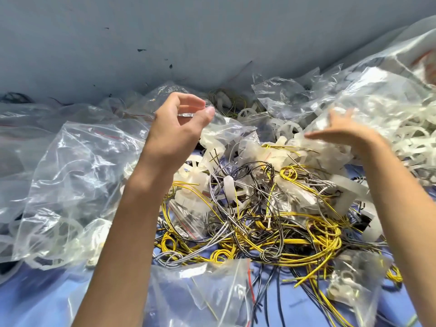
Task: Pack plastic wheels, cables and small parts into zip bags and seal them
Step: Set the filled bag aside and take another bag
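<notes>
I'm looking at the big clear sack [389, 90] bulging on the right: it's seeming bulky yet light, with slippery film, so I'm favouring a fold near its top. My right hand [346, 131] is spreading released fingers against it. The zip bags [77, 175] are lying crumpled across the blue surface [42, 303], limp, best taken by the strip edge. My left hand [179, 128] is curling its fingers at one, though I cannot tell whether it's gripping. The yellow and grey cables [283, 232] are tangling springily in the middle, and the pale wheels [289, 128] are sitting rigid behind them
</notes>
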